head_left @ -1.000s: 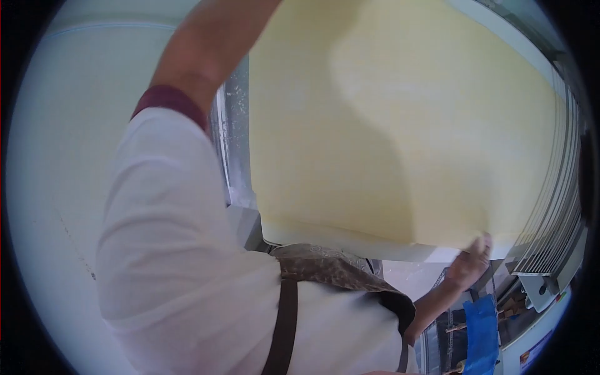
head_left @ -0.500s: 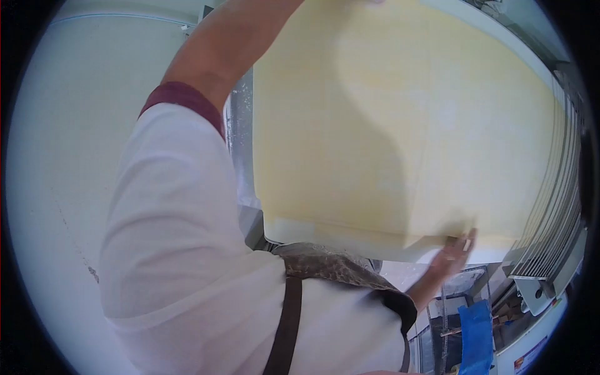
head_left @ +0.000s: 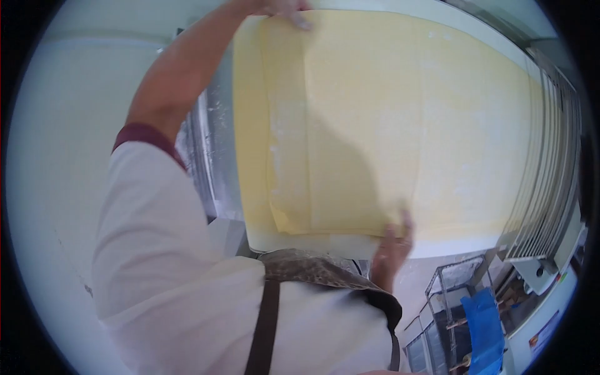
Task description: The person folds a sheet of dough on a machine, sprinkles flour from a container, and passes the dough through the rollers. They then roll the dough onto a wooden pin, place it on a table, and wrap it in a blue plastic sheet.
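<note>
A wide, pale yellow sheet of dough (head_left: 362,125) lies on a white work surface (head_left: 337,244). Toward its left end one layer overlaps another, with a long fold edge and a turned-up corner low on that side. At the far edge of the sheet is my left hand (head_left: 289,10), its fingers apart and touching the dough, partly cut off by the frame. My right hand (head_left: 392,247) is at the near edge, fingers stretched out and blurred over the dough, with nothing visible in it.
A guard of parallel metal bars (head_left: 540,181) stands across the right end. Below right are a wire rack (head_left: 447,294) and a blue cloth or sheet (head_left: 483,328). A pale wall (head_left: 69,175) fills the left side. A dark, floury apron (head_left: 312,270) touches the near edge.
My left arm has swung left and its hand has come into view. My right hand has moved left along the near edge. Overlapping layers now show at the sheet's left end.
</note>
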`<state>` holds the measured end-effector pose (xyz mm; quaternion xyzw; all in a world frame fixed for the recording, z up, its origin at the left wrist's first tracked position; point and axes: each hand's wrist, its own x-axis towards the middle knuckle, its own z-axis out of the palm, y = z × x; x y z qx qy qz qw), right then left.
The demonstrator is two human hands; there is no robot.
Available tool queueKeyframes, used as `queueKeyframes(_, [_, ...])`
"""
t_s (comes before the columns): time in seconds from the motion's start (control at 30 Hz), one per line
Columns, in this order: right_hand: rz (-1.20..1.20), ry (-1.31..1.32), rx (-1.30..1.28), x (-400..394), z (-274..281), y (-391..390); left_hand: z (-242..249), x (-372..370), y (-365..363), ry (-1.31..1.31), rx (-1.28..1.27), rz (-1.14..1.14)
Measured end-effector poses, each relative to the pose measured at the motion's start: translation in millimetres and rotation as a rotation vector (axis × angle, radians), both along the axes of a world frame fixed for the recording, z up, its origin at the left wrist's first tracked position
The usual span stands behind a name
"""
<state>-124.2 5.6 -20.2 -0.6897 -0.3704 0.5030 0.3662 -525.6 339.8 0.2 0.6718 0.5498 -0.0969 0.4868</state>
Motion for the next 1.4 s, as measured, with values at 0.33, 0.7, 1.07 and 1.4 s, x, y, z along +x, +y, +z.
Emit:
queueKeyframes(0.33, [0.599,-0.969,0.666,39.4,5.4,201.2,-27.4,87.7,25.1,-0.407,-0.015,0.236])
queueKeyframes(0.7, [0.918,-1.301,0.652,59.8,-36.8,333.0,-53.3,334.4,0.4,-0.272,1.060,0.255])
queueKeyframes(1.07, [1.164,-1.118,0.548,314.6,-5.4,124.9,-54.6,511.5,50.3,0.304,1.007,0.024])
queueKeyframes(1.4, [0.184,-0.553,0.109,625.4,97.5,-118.0,-79.8,594.8,64.6,0.508,0.983,0.342])
